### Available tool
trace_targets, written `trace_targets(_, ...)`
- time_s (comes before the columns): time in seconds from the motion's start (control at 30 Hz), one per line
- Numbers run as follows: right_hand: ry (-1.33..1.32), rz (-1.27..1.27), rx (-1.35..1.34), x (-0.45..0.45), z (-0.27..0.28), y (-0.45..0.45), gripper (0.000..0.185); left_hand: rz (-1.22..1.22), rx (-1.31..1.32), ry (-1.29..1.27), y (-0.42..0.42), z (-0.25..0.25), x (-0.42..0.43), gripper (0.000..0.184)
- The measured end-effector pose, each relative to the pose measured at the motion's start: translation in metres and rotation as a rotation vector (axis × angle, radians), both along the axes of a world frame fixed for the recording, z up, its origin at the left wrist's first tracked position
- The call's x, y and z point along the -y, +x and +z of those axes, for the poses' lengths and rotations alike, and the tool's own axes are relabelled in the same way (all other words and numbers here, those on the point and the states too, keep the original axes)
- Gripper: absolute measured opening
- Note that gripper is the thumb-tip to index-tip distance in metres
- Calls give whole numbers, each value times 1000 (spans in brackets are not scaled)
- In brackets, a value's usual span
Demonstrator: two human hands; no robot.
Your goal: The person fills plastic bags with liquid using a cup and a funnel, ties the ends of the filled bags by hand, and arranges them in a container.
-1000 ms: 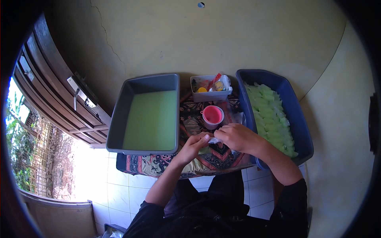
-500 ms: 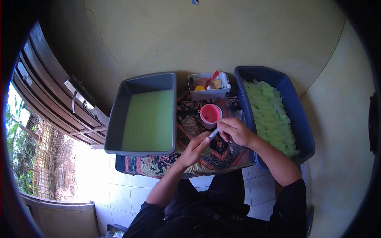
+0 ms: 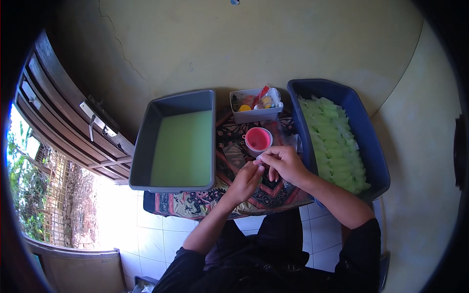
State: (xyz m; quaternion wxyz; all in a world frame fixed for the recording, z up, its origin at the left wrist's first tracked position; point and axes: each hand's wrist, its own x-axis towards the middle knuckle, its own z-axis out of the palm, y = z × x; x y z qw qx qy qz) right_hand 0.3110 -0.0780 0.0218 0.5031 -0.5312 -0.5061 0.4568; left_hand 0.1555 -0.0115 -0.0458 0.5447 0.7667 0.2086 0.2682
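Observation:
My left hand (image 3: 246,181) and my right hand (image 3: 284,163) meet just in front of a pink funnel (image 3: 258,138) resting on a white container. Both sets of fingers are closed in a pinch on a small, whitish, translucent plastic bag (image 3: 260,157), mostly covered by the fingertips. On the left stands a grey tub (image 3: 214,146) with pale green liquid (image 3: 183,149) in it. A dark blue tub (image 3: 373,161) at the right holds rows of plastic bags filled with something light green (image 3: 334,141).
Behind the funnel, a small grey box (image 3: 256,115) holds mixed small items, including something with a yellow round top. A patterned cloth (image 3: 185,204) covers the table. An open wooden door (image 3: 73,112) is at the left, and a wall rises behind the table.
My hands have come closer together, and the left fingers have moved slightly up along the plastic bag. Less of the bag shows now. The tubs and funnel stay in place.

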Motion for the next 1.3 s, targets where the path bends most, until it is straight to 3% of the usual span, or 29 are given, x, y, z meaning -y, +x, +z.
trace_targets(0.07,-27,1,23,3,0,-3,16,2,107,19,4,5,1,19)
trace_targets(0.13,265,-68,433,3,-5,-4,12,6,86,113,1,12,3,17)
trace_targets(0.17,262,-70,433,2,-6,-4,12,10,67,210,0,14,4,15)
trace_targets(0.23,447,-125,773,1,-8,-4,11,34,77,217,3,13,6,14)
trace_targets(0.53,305,-108,1176,7,-6,-12,15,31,52,461,3,12,-4,24)
trace_targets(0.77,229,-82,1029,6,-11,-9,17,143,75,667,-1,20,1,24)
trace_targets(1.17,289,105,623,-1,-17,-1,16,262,-39,725,-15,15,5,13)
trace_targets(1.23,-40,172,345,2,-6,-3,19,287,-35,698,-16,17,9,13)
trace_targets(1.3,-57,190,272,3,-5,-5,20,310,-28,672,-18,17,13,12)
